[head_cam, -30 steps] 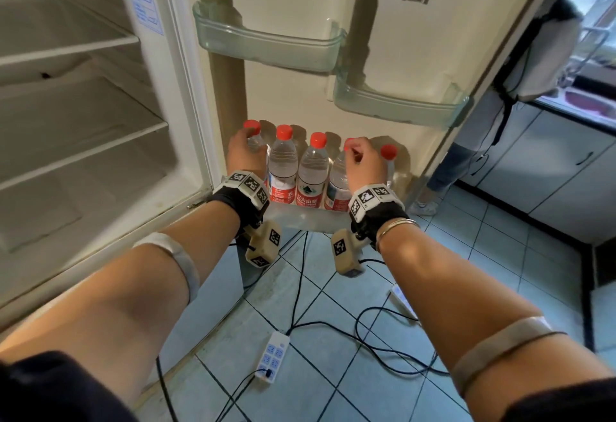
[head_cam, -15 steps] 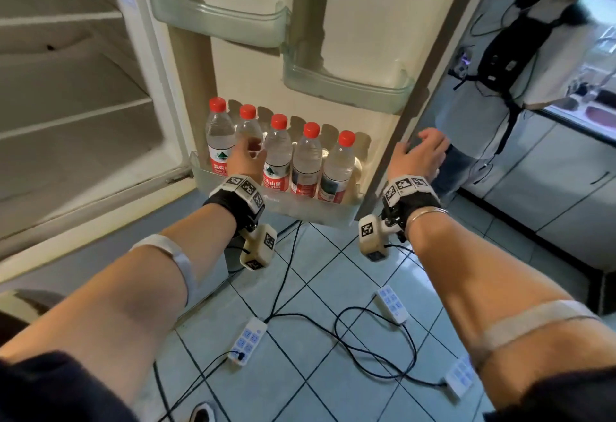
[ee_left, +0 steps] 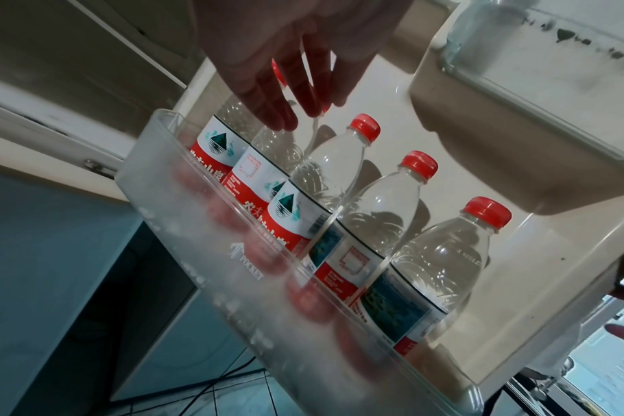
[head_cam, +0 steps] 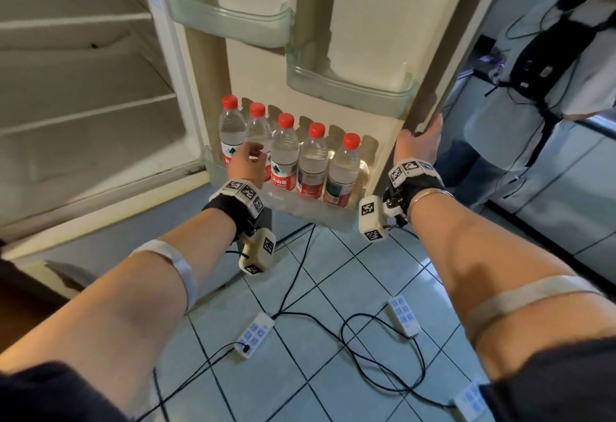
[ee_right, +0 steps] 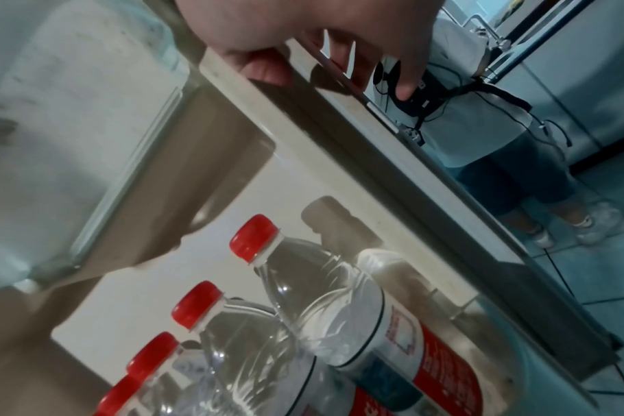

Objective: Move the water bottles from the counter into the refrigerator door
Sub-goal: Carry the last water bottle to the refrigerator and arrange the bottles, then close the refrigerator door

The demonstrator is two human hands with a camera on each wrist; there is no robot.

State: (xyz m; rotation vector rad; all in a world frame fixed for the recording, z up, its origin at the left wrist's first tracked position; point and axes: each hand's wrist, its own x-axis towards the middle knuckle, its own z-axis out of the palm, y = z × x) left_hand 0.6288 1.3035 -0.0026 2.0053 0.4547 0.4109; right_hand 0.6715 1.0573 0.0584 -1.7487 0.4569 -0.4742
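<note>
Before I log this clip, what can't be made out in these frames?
- Second water bottle: its label is hidden by the left hand in the head view.
- Bottle bases: blurred behind the frosted wall of the door shelf in the left wrist view.
- Right hand: fingertips hidden behind the door edge in the head view.
- Counter: outside every view.

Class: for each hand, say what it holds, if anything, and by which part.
The right hand grips the fridge door by its outer edge. The left hand holds nothing; it hovers open by the bottles.
</note>
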